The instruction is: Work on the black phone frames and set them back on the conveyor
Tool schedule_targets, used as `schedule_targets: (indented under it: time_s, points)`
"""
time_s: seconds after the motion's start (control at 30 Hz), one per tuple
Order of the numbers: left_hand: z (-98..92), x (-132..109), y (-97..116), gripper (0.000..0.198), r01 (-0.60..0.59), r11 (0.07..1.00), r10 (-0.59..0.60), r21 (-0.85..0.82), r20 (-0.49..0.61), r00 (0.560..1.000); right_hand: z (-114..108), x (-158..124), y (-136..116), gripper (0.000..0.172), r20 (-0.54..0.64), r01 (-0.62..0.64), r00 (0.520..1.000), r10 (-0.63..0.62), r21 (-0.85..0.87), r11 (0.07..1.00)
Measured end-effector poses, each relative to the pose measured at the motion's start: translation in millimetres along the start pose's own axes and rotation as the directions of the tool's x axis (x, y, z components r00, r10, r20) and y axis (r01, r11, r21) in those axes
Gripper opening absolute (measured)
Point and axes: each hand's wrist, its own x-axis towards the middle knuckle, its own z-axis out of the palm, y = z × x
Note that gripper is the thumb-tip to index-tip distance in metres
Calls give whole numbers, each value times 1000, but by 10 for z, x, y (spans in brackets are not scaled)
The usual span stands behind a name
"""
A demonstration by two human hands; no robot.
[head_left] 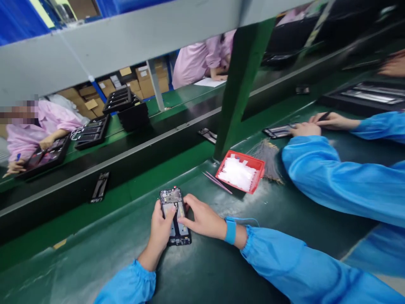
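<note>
An opened phone body (175,216) with its circuit boards showing lies on the green mat (104,253) in front of me. My left hand (160,230) grips its left edge, thumb pressed on the inside. My right hand (202,218) rests on its right edge, fingers curled, fingertips pressing the middle of the phone. A blue wrist strap (230,230) is on my right wrist. Both my sleeves are blue.
A red tray (260,168) of small white parts and tweezers (217,182) lie just beyond the phone. A co-worker in blue sleeves (341,177) works on another phone (278,131) at right. A black conveyor (133,156) carries phone frames (100,186); people in pink work behind it.
</note>
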Motion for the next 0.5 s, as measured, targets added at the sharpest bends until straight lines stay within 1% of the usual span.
schedule_targets:
  time_s: [0.03, 0.1, 0.13, 0.2, 0.3, 0.4, 0.5]
  points:
    - [12, -12, -6, 51, -3, 1000, 3, 9, 5, 1000, -7, 1, 11, 33, 16, -6, 1000, 4, 67, 998]
    - [46, -48, -1, 49, -8, 1000, 7, 18, 49, 999, -28, 17, 28, 44, 26, -46, 999, 41, 228, 973]
    - [66, -71, 5, 47, -10, 1000, 8, 27, 75, 997, -37, 26, 31, 45, 29, -70, 998, 65, 293, 954]
    - [106, -118, 17, 43, -19, 998, 13, 54, 114, 993, -46, 34, 23, 39, 32, -100, 995, 95, 373, 923]
    - [145, -177, 17, 39, -56, 994, 43, 89, 144, 989, -53, 15, -17, 32, 35, -123, 992, 119, 422, 898]
    - [151, -205, 10, 36, -82, 990, 68, 116, 127, 990, -88, -3, -52, 31, 55, -131, 991, 119, 406, 904]
    - [140, -203, 22, 36, -72, 995, 66, 64, 99, 993, -140, 9, -48, 31, 136, -122, 988, 69, 435, 892]
